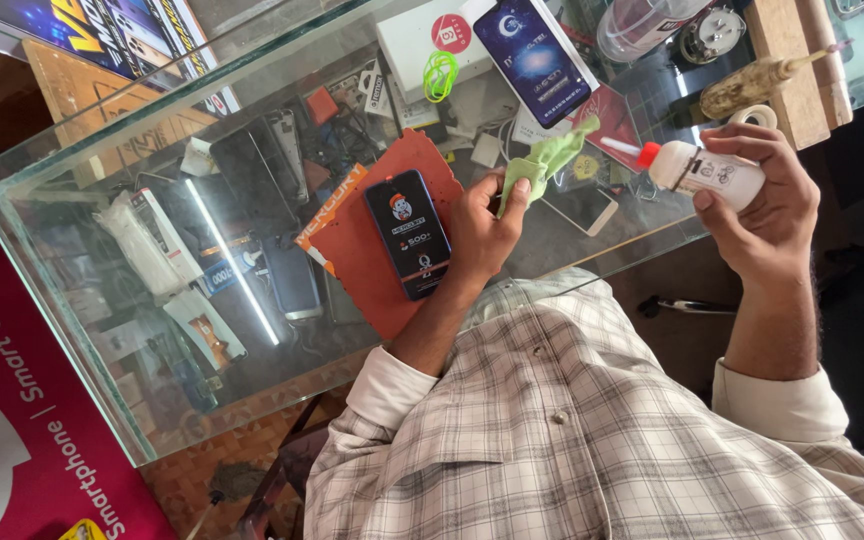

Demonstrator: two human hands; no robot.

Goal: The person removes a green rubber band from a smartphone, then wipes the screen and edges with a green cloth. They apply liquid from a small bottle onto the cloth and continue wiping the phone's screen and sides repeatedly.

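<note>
Pinching green cloth (547,160) in left hand (482,225), right hand (767,215) clamped round white bottle (712,172) -- seemingly mid-way, dark phone (410,232) untouched.

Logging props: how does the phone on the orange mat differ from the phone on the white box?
The phone on the orange mat shows a mostly black screen; the phone on the white box shows a blue-purple one. The mat phone lies beside the left hand; the box phone lies farther off. Both lie face up.
</note>
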